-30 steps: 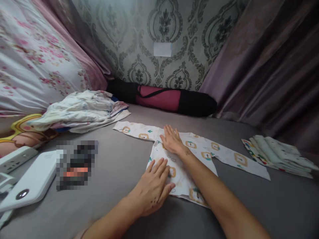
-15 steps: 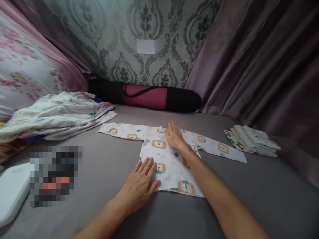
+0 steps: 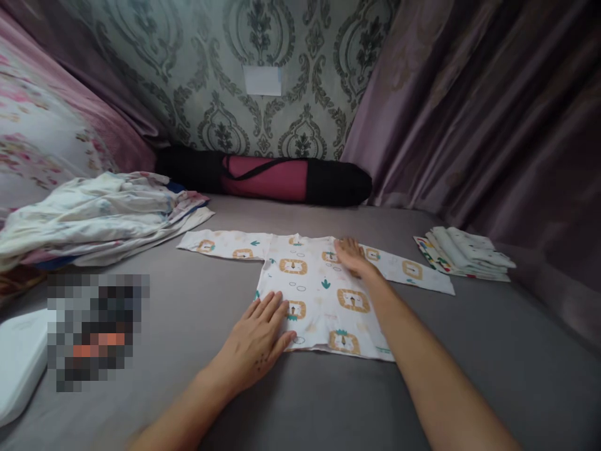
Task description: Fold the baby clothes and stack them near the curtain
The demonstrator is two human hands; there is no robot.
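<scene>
A white long-sleeved baby shirt (image 3: 310,282) printed with orange lion faces and green leaves lies spread flat on the grey bedsheet (image 3: 188,326), both sleeves stretched out sideways. My left hand (image 3: 258,332) rests flat on its lower left edge, fingers extended. Higher up, near the right shoulder and the base of the right sleeve, my right hand (image 3: 353,255) lies palm down with its fingers stretched out. Neither hand grips the cloth. My right forearm hides part of the shirt's right side.
Rumpled clothes (image 3: 103,213) are heaped at the left, and folded cloths (image 3: 464,254) are stacked at the right. A black and maroon bag (image 3: 265,178) lies along the wall. A white object (image 3: 23,357) and a blurred-out patch sit at the lower left. Purple curtains (image 3: 422,113) hang at the right.
My right hand has slid rightward across the shirt, from near the neckline to the right shoulder. My left hand stays on the lower left edge. The view has shifted slightly.
</scene>
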